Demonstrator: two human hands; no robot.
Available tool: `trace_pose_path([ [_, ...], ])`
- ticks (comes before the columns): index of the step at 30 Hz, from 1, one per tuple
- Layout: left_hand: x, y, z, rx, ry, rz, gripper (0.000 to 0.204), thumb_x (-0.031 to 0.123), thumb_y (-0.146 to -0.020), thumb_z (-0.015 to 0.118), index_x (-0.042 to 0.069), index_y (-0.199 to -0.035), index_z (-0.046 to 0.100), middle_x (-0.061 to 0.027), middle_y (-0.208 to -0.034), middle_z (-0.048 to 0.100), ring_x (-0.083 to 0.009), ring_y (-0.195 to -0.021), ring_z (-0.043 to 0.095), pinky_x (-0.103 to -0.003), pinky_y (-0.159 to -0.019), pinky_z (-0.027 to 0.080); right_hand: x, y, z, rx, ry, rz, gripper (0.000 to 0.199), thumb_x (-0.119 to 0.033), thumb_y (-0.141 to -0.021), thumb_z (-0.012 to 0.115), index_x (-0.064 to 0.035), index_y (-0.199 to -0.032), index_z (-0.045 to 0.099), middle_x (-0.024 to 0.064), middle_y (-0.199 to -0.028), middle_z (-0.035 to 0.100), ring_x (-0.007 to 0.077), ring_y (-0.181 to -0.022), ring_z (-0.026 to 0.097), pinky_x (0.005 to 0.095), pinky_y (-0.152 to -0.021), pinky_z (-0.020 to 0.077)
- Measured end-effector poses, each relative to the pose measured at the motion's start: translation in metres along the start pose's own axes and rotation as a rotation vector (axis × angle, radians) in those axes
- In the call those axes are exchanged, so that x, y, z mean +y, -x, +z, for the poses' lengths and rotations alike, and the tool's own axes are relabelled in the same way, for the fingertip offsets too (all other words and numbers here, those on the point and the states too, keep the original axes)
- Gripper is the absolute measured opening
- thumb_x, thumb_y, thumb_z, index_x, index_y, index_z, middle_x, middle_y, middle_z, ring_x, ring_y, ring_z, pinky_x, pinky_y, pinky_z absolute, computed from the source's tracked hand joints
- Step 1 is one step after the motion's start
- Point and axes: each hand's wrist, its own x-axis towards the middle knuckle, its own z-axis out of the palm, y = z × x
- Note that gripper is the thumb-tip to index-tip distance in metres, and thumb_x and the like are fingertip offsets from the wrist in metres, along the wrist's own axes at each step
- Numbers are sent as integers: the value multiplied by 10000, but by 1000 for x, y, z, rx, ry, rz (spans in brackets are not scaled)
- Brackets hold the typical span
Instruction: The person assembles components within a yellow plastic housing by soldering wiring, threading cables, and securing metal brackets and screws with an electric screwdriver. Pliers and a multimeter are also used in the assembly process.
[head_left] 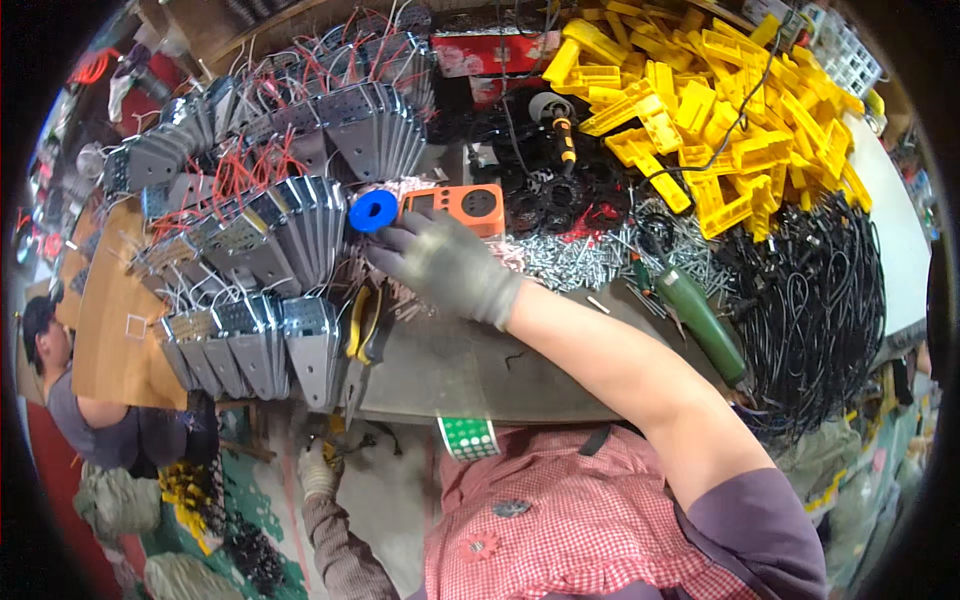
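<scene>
Our hands are both gloved, and we describe them from left to right. Our left hand (318, 468) hangs low, under the front edge of the tabletop (450, 370), with the sleeve coming up from the lower edge; it is near a small yellow thing there, but we cannot tell if the fingers are closed on it or free. Above it, on the left part of the tabletop, we see rows of grey metal brackets (270, 340) standing close together, with red wires (235, 175) between the farther rows. A yellow-handled tool (362, 322) lies just beside the nearest row.

Our right arm is bare from the elbow and goes diagonally over the tabletop, up and to the left. Our right hand (445, 262) lies flat, palm down, fingers spread and holding nothing; the fingertips touch the orange box (462, 207), and the blue roll (374, 210) stands just beside them. More to the right lie silver screws (570, 258), a green power tool (705, 322), yellow plastic parts (720, 90) and black cables (820, 300).
</scene>
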Motion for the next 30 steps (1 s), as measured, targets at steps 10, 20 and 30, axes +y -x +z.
trace_pose_path([
  [10, 162, 33, -208, 898, 480, 131, 285, 146, -956, 761, -7, -1181, 677, -169, -1161, 680, -319, -1051, 656, -427, -964, 527, 94, 144, -140, -486, 752, 441, 192, -133, -833, 703, -168, -1010, 769, 84, -1000, 658, 291, -976, 689, 424, -770, 591],
  [20, 265, 0, -267, 541, 117, -87, 680, 440, -772, 926, 50, -1266, 669, -182, -1135, 749, -397, -1007, 740, -478, -864, 600, 98, 170, -158, -253, 322, 405, 296, -162, -808, 818, -131, -1087, 725, 92, -994, 639, 309, -974, 686, 437, -809, 560],
  [30, 198, -19, -254, 681, 331, 201, 511, 225, -858, 873, 2, -1276, 683, -172, -1080, 733, -311, -938, 702, -434, -887, 577, 37, 140, -192, -60, 86, 472, 361, -129, -608, 924, -46, -894, 721, 136, -1088, 688, 375, -1013, 665, 460, -875, 557],
])
